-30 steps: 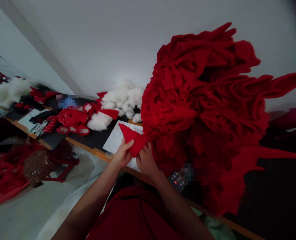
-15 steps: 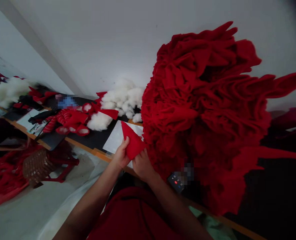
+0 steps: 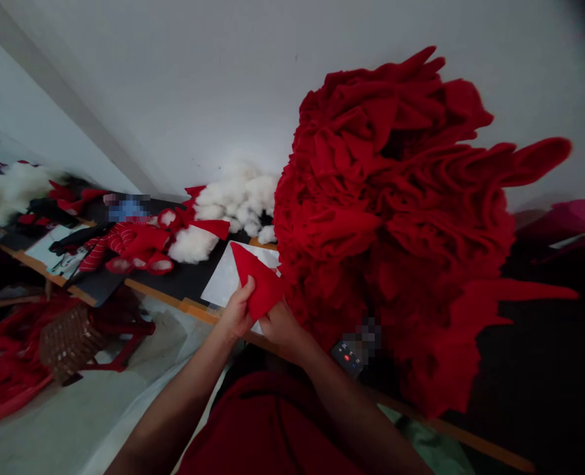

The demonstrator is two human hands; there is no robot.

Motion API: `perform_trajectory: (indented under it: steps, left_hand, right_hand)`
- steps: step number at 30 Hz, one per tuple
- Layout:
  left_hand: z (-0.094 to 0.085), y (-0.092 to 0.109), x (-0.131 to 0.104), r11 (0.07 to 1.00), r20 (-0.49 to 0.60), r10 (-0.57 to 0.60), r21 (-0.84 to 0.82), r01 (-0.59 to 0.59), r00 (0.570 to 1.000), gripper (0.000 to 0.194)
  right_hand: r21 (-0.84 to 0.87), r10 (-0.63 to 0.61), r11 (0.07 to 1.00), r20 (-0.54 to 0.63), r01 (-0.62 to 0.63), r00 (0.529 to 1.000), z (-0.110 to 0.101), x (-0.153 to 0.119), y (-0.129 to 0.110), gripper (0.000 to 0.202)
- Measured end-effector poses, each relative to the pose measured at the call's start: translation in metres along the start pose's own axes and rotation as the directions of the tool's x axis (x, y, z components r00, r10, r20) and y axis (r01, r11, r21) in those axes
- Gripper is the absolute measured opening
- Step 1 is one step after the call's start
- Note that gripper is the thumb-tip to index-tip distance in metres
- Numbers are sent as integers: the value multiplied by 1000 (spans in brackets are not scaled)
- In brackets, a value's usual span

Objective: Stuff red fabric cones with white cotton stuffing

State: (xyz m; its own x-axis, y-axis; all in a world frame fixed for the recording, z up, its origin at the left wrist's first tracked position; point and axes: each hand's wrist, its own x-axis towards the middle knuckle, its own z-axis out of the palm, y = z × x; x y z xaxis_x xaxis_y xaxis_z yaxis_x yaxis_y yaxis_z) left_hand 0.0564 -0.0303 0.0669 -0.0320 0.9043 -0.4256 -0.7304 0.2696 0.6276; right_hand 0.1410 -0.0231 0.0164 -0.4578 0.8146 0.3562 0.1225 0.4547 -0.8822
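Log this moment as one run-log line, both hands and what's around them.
left hand: holds red felt cone | right hand: grips same cone | right of it: big red felt pile | under it: white sheet | behind: white stuffing

The cone is matt red felt, soft and slightly fuzzy. The pile beside it is the same felt, creased and rumpled. The stuffing looks like fluffy white fibre. The sheet is smooth white paper. The table has a wooden edge and a matt black top.
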Motion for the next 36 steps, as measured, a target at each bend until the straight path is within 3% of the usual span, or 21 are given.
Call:
perform_trajectory:
  steps: [3, 10, 18, 23, 26, 31, 36]
  left_hand:
    - [-2, 2, -1, 1000, 18, -14, -6, 14, 1000, 34]
    - [-5, 13, 4, 998, 54, -19, -57, 22, 998, 37]
    - [-3, 6, 7, 993, -47, 94, -68, -97, 994, 31]
    - [0, -1, 3, 990, -114, 91, -95, -102, 989, 23]
    - [-1, 4, 6, 985, -131, 121, -105, -135, 984, 26]
    - [-4, 10, 9, 987, -169, 99, -111, -119, 981, 37]
    - [-7, 4, 1, 982, -138, 71, -163, -94, 988, 26]
  right_hand:
    - [-37, -17, 999, 83, 20, 996, -3, -3, 3, 53]
    - [-136, -76, 987, 105, 90, 992, -12, -4, -5, 57]
    - [-290, -186, 944, -68, 159, 980, -2, -15, -7, 52]
    - [-216, -127, 971, -89, 105, 988, -3, -14, -11, 52]
    - [-239, -155, 963, -104, 127, 982, -7, -16, -17, 46]
    - [-360, -234, 922, -230, 141, 945, -2, -18, -20, 31]
    - [-267, -133, 962, -273, 58, 953, -1, -13, -21, 25]
